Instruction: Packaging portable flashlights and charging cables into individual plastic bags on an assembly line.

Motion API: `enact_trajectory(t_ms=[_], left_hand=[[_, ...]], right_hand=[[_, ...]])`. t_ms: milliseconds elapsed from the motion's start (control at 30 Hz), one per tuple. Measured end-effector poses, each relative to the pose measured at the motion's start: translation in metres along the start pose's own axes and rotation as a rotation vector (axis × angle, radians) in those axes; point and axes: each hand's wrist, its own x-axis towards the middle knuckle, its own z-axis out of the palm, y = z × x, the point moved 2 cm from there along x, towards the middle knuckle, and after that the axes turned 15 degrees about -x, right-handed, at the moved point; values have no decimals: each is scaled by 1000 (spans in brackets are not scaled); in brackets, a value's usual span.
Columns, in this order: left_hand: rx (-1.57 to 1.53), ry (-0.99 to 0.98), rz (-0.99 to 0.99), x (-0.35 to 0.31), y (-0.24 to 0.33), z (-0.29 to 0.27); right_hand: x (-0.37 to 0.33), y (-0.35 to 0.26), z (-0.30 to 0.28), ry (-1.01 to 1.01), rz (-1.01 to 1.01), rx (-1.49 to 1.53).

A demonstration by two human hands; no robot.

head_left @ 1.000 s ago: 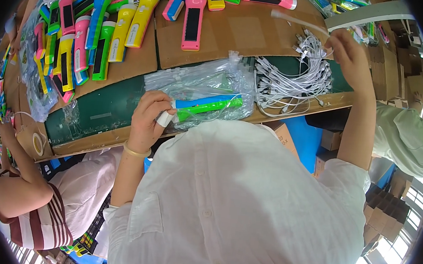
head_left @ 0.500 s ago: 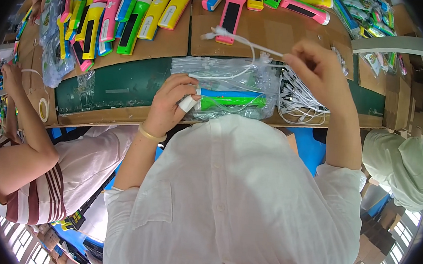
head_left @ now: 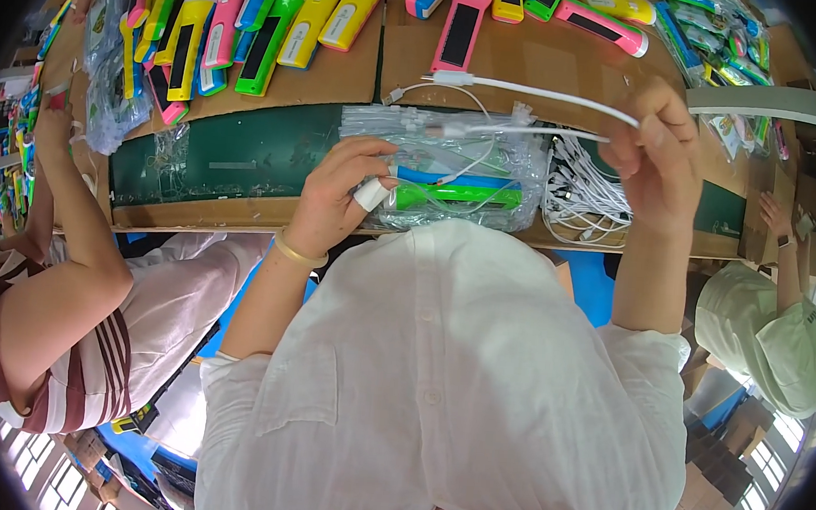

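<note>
My left hand (head_left: 343, 197), its thumb wrapped in white tape, is closed at the left end of a blue-and-green flashlight (head_left: 460, 197). That flashlight lies in a clear plastic bag (head_left: 534, 174) at the table's near edge. Raised above the table on the right, my right hand (head_left: 661, 150) pinches white charging cables (head_left: 555, 96). Their plug ends stretch left over the bag, and one is blurred. Another thin white cable (head_left: 490, 137) loops down across the bag. Beside the bag, below my right hand, lies a heap of white cables (head_left: 580, 197).
Many coloured flashlights (head_left: 307, 17) are piled on cardboard (head_left: 405, 49) at the far side. Bagged items (head_left: 731, 46) lie far right, near a grey curved bar (head_left: 765, 103). One person (head_left: 59, 304) works at my left; another (head_left: 766, 331) is at my right.
My right hand has moved right, and the cable plugs now extend straighter to the left. The cable no longer reaches my left hand. My left hand stays at the bagged flashlight.
</note>
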Motion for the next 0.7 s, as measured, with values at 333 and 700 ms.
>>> enact_trajectory(t_ms=[333,700], left_hand=[[-97,55,-74,-11,-5,-1],[-116,7,7,-15,-4,-3]], right_hand=[[-18,61,23,-258,336,-357],[-20,49,39,-77,325,-719]])
